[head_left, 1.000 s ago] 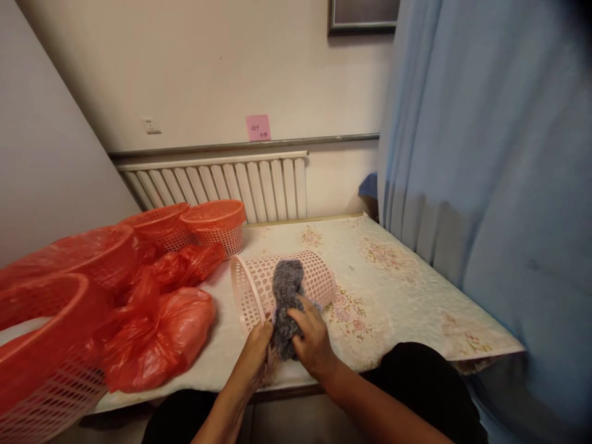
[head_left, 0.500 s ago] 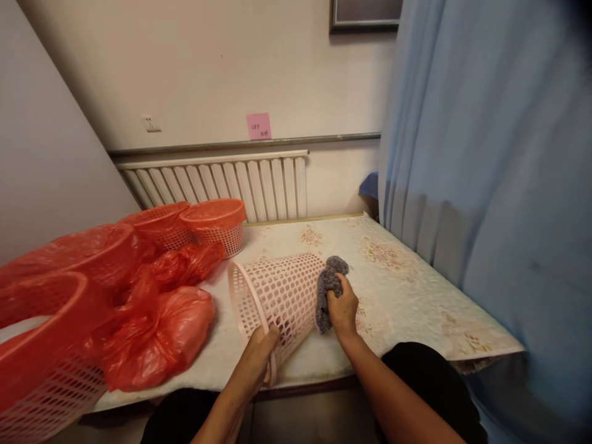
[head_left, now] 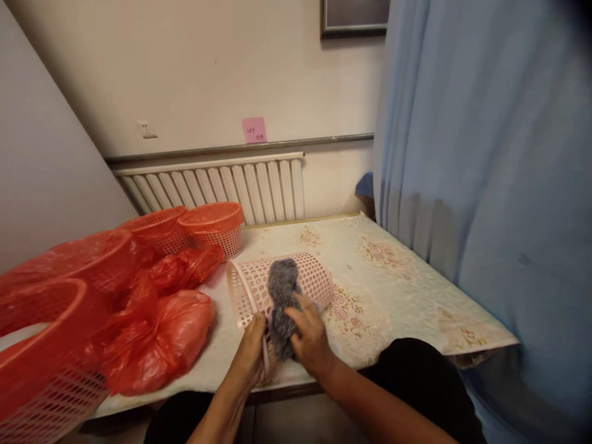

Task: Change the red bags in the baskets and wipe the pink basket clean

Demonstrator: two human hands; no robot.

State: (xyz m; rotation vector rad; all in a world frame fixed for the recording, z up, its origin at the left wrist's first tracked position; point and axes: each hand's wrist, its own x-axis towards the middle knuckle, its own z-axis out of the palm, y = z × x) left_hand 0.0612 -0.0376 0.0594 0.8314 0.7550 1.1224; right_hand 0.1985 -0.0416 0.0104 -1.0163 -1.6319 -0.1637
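1. Grey and fuzzy, the cloth (head_left: 281,296) lies draped over the side of the pink basket (head_left: 303,280), and my right hand (head_left: 309,336) presses on its near end with the fingers (head_left: 296,316) curled over it, gripping the fabric.
2. My left hand (head_left: 250,357) sits just left of the right one, its fingers closed around the basket's rim (head_left: 240,308) at the near edge.
3. The pink basket lies on its side on the desk (head_left: 393,290), open mouth turned to the left of my fingers and its base pointing away to the right.
4. The cloth runs from under my right fingers up and away across the basket's latticed wall, ending in a rounded lump on top.
5. Left of my left hand, touching nothing I hold, a heap of red plastic bags (head_left: 161,333) rests on the desk.
6. Beyond the bags, farther from my fingers, stand two orange baskets (head_left: 213,225), side by side near the radiator (head_left: 222,185).
7. A larger orange basket (head_left: 41,345) sits far to the left, at the near corner.
8. Well to the right of my right hand hangs a blue curtain (head_left: 485,185).
9. The desk's flowered cover shows just right of my right fingers.
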